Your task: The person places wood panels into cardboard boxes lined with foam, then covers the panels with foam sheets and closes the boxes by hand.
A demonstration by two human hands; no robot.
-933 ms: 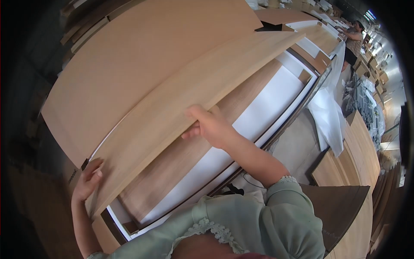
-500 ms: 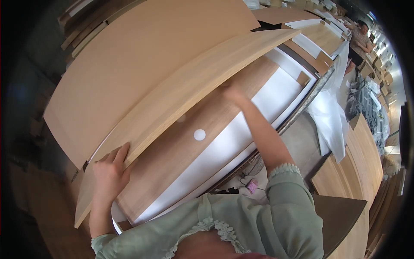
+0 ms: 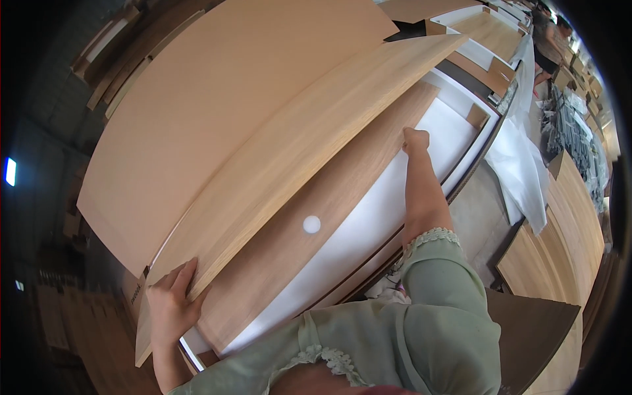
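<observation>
My left hand is closed round the near left edge of a long, light wooden board, thumb below and fingers on top. That board is tilted up along the cardboard flap behind it. Under it, a second wooden board with a round white disc on its face lies over white foam sheet inside a shallow carton. My right hand is curled at this lower board's right-hand edge, near its far end, fingers closed. The far side of the lower board is hidden by the upper one.
The large cardboard flap rises behind the boards. To the right hangs white wrapping sheet, beside stacked wooden panels. Another open carton sits at the far end. A person stands at the far right.
My right hand has come out from beneath the upper board to the lower board's right-hand edge. My left hand keeps its grip. The whole view has shifted slightly.
</observation>
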